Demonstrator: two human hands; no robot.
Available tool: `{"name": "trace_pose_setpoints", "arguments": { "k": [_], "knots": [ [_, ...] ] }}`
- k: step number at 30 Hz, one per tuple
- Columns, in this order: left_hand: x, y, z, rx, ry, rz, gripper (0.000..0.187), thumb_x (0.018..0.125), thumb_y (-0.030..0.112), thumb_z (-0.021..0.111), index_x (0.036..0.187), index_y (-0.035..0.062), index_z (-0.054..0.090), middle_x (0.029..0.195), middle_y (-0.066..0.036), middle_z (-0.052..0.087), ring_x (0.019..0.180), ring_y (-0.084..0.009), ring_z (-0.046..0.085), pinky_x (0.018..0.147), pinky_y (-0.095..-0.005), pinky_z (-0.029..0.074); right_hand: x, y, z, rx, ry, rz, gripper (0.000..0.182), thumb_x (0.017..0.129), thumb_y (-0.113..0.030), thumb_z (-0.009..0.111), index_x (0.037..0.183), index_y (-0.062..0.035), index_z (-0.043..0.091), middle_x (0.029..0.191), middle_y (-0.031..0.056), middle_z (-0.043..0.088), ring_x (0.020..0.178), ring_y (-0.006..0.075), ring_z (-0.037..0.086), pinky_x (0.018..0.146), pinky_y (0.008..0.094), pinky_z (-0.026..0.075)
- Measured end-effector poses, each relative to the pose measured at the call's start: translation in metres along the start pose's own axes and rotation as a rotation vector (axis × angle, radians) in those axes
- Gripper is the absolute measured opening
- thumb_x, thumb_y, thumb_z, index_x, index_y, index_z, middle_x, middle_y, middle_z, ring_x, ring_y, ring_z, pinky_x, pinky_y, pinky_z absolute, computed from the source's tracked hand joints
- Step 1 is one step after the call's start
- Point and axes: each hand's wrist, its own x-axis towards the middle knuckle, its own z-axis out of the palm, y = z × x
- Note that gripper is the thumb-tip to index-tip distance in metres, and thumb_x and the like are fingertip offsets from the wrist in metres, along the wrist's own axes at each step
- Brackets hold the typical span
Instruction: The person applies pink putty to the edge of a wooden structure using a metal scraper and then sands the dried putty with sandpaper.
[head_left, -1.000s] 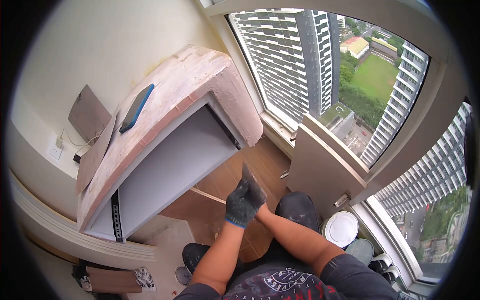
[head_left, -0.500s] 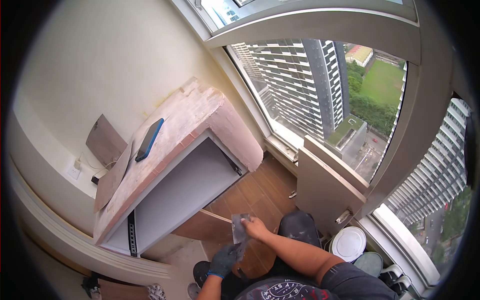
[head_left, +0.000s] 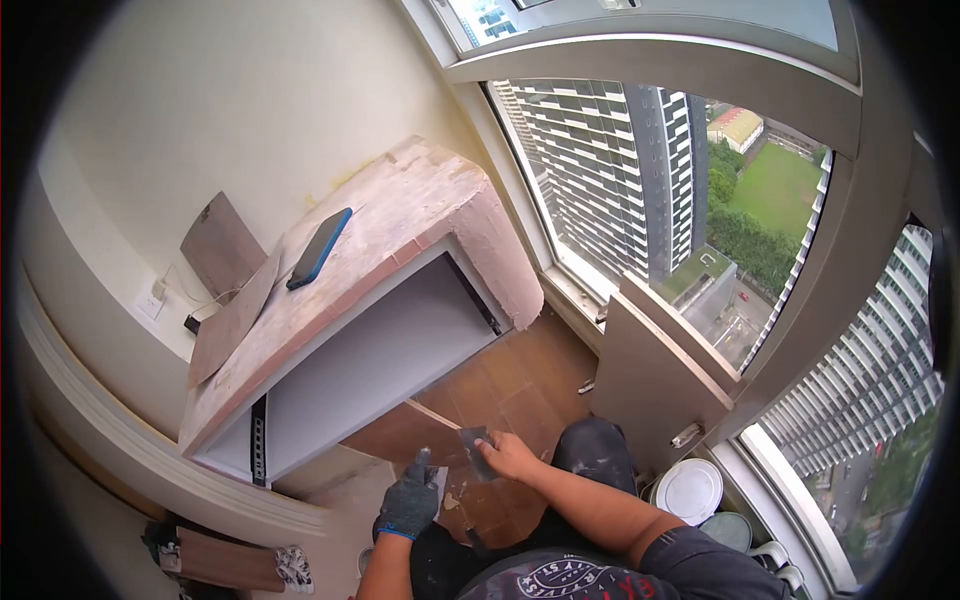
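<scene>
My right hand (head_left: 507, 456) is bare and pinches a flat, dark grey rectangular scraper (head_left: 478, 453), thumb on its face. My left hand (head_left: 406, 503) wears a dark grey work glove with a blue cuff, its fingers closed, with one fingertip, smeared pale, pointing up. Along the right side of the glove shows the thin, light grey blade of a second scraper (head_left: 441, 482), mostly hidden by the fingers. The hands are apart, both over the wooden floor (head_left: 525, 400). Ahead stands a pinkish, plastered cabinet (head_left: 400, 215) with an open grey compartment (head_left: 375, 370).
On the cabinet top lie a blue-edged phone (head_left: 320, 248) and a thin brown sheet (head_left: 235, 322). Another sheet (head_left: 222, 245) leans on the wall. Panels (head_left: 655, 375) with hinges lean below the window at right. A white-lidded bucket (head_left: 690, 490) stands beside my right arm.
My left hand has moved away from the right-hand scraper, to the left and up, so the hands are now separated. The right hand keeps its scraper. The view has shifted slightly.
</scene>
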Motion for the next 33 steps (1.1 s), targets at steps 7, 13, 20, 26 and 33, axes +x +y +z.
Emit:
{"name": "trace_pose_setpoints", "arguments": {
  "k": [7,13,20,26,33],
  "knots": [
    [-0.014,0.078,-0.202,0.379,0.279,0.817,0.037,0.076,0.007,0.07,0.113,0.0051,0.067,0.105,-0.02,0.067,0.09,-0.0371,0.068,0.075,-0.043,0.057,-0.006,-0.004,-0.009,-0.019,0.028,0.018,0.044,0.098,-0.038,0.055,0.093,0.0052,0.062,0.089,0.0327,0.065,0.09,0.0504,0.064,0.079,0.0529,0.05],
    [-0.052,0.149,-0.265,0.309,0.17,0.769,0.025,0.081,0.005,0.072,0.106,0.0034,0.069,0.104,-0.017,0.069,0.091,-0.0327,0.069,0.079,-0.0397,0.056,-0.007,-0.024,-0.008,-0.066,0.019,0.075,0.042,0.098,-0.037,0.055,0.098,0.0038,0.065,0.091,0.0311,0.067,0.09,0.0483,0.066,0.079,0.0511,0.051],
    [-0.03,0.183,-0.243,0.353,0.499,0.908,0.02,0.078,0.007,0.081,0.096,0.0048,0.072,0.091,-0.013,0.073,0.081,-0.0284,0.072,0.074,-0.0369,0.058,0.049,-0.024,0.055,0.002,-0.114,-0.198,0.044,0.099,-0.037,0.053,0.099,0.0055,0.063,0.083,0.0318,0.065,0.085,0.0506,0.065,0.076,0.0529,0.052],
    [0.063,0.105,-0.299,0.713,0.955,0.501,0.026,0.089,0.005,0.068,0.114,0.0033,0.066,0.108,-0.015,0.069,0.099,-0.0303,0.068,0.085,-0.0383,0.055,0.042,-0.054,0.033,0.13,-0.328,-0.13,0.046,0.101,-0.039,0.049,0.101,0.0043,0.063,0.086,0.0323,0.065,0.089,0.0504,0.064,0.081,0.0528,0.051],
    [0.181,-0.13,-0.334,0.599,0.934,0.134,0.042,0.103,0.009,0.047,0.146,0.0076,0.047,0.141,-0.014,0.057,0.119,-0.0299,0.062,0.101,-0.0407,0.048,0.061,-0.057,0.025,0.105,-0.568,-0.118,0.047,0.1,-0.038,0.049,0.102,0.0056,0.065,0.093,0.0314,0.067,0.094,0.0483,0.065,0.087,0.0533,0.05]
  ]
}}
